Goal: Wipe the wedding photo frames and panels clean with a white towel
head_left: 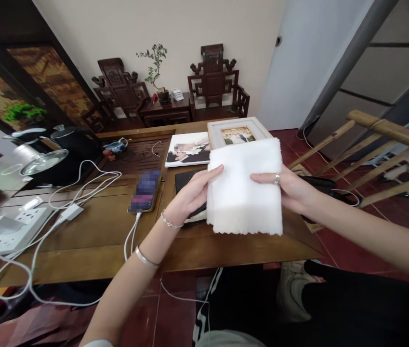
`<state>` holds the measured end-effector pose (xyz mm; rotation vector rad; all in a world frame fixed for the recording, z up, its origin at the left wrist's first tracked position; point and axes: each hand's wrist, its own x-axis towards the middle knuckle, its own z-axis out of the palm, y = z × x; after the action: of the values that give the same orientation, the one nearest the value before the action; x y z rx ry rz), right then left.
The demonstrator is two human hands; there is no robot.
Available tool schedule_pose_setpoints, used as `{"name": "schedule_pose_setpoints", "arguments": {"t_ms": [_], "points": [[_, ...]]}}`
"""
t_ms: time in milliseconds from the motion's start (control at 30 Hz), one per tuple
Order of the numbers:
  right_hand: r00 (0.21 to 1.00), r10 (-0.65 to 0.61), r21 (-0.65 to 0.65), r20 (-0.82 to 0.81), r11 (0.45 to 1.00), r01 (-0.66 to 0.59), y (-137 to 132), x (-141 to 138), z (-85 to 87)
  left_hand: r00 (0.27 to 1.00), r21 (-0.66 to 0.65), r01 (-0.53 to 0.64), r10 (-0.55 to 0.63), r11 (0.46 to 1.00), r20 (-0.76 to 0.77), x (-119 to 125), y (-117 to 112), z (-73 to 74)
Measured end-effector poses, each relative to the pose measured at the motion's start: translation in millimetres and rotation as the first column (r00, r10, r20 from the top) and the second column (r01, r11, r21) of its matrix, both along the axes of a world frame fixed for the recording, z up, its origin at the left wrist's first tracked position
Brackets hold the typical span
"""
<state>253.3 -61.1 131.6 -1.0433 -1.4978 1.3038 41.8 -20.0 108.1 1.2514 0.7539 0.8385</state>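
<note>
Between my two hands a folded white fluffy cloth (245,188), towel-like with frayed edges, is held up above the table's front edge. My left hand (199,190) grips its left side, thumb on the near face and the other fingers behind. My right hand (285,188), with a ring on one finger, grips the right side the same way. Just behind the cloth lie a white picture frame (218,129), partly covered by it, and a photo panel (186,148). A dark flat item (184,179) under my left hand is mostly hidden.
The wooden table (99,246) carries a plugged-in phone (144,193), a white power strip (19,229) with tangled cables, and black kettles (70,144) at the left. A wooden chair (374,125) stands close on the right. Carved chairs (213,79) are by the wall.
</note>
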Motion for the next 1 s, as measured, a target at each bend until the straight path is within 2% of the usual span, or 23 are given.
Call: {"name": "schedule_pose_setpoints", "arguments": {"t_ms": [67, 133, 167, 233, 267, 300, 333, 367, 400, 433, 467, 500, 567, 600, 667, 767, 867, 933, 967, 1000], "points": [[0.999, -0.051, 0.021, -0.020, 0.998, 0.051, 2, 2, -4.3, 0.997, 0.101, -0.077, 0.076, 0.992, 0.006, 4, 3, -1.2], [0.993, -0.114, 0.065, -0.013, 0.991, 0.114, 6, 6, -6.9, 0.973, 0.272, -0.213, 0.228, 0.938, -0.025, 8, 5, -1.1], [0.988, -0.155, 0.099, 0.003, 0.983, 0.154, 8, 9, -7.3, 0.946, 0.380, -0.284, 0.322, 0.880, -0.041, 9, 7, 0.1], [0.958, -0.278, 0.203, 0.066, 0.944, 0.260, 11, 17, -6.1, 0.865, 0.595, -0.384, 0.501, 0.706, -0.037, 9, 10, 5.1], [0.925, -0.364, 0.285, 0.111, 0.903, 0.321, 11, 21, -4.3, 0.830, 0.680, -0.399, 0.557, 0.616, -0.017, 9, 11, 8.7], [0.876, -0.455, 0.384, 0.161, 0.846, 0.369, 11, 25, -1.7, 0.816, 0.740, -0.390, 0.578, 0.548, 0.002, 9, 12, 12.6], [0.815, -0.543, 0.494, 0.203, 0.775, 0.393, 11, 28, 1.7, 0.820, 0.781, -0.369, 0.572, 0.504, 0.019, 9, 14, 16.6], [0.757, -0.611, 0.597, 0.232, 0.704, 0.385, 11, 32, 5.4, 0.839, 0.804, -0.341, 0.543, 0.486, 0.028, 10, 15, 20.3], [0.720, -0.646, 0.672, 0.254, 0.653, 0.349, 10, 35, 9.2, 0.865, 0.810, -0.311, 0.502, 0.497, 0.024, 11, 15, 23.4], [0.715, -0.641, 0.701, 0.279, 0.645, 0.304, 10, 37, 12.6, 0.888, 0.796, -0.287, 0.460, 0.533, 0.013, 12, 16, 25.5], [0.743, -0.598, 0.683, 0.302, 0.679, 0.269, 10, 38, 15.3, 0.907, 0.765, -0.268, 0.421, 0.585, -0.003, 15, 16, 26.7], [0.790, -0.531, 0.624, 0.308, 0.739, 0.253, 11, 38, 17.0, 0.919, 0.720, -0.259, 0.393, 0.644, -0.021, 17, 17, 26.9], [0.883, -0.411, 0.445, 0.226, 0.850, 0.281, 14, 35, 17.1, 0.931, 0.625, -0.263, 0.364, 0.735, -0.037, 22, 17, 25.1], [0.910, -0.385, 0.358, 0.153, 0.880, 0.312, 15, 32, 15.8, 0.933, 0.591, -0.265, 0.357, 0.762, -0.041, 25, 17, 23.5], [0.930, -0.368, 0.233, 0.028, 0.907, 0.351, 19, 26, 11.9, 0.939, 0.562, -0.256, 0.340, 0.786, -0.049, 29, 18, 20.2], [0.939, -0.342, 0.154, -0.021, 0.927, 0.341, 24, 21, 6.1, 0.944, 0.576, -0.220, 0.320, 0.787, -0.077, 30, 20, 15.7], [0.924, -0.380, 0.175, 0.036, 0.913, 0.368, 29, 29, 3.9, 0.941, 0.586, -0.179, 0.312, 0.790, -0.133, 19, 21, 8.7], [0.879, -0.461, 0.283, 0.119, 0.865, 0.415, 33, 42, 5.5, 0.905, 0.589, -0.133, 0.340, 0.797, -0.255, 4, 17, 0.8], [0.839, -0.514, 0.376, 0.181, 0.824, 0.424, 35, 49, 6.7, 0.850, 0.598, -0.105, 0.383, 0.795, -0.361, -6, 13, -4.2], [0.784, -0.570, 0.487, 0.245, 0.772, 0.409, 37, 57, 7.5, 0.751, 0.625, -0.096, 0.469, 0.775, -0.466, -17, 9, -9.9]]}}
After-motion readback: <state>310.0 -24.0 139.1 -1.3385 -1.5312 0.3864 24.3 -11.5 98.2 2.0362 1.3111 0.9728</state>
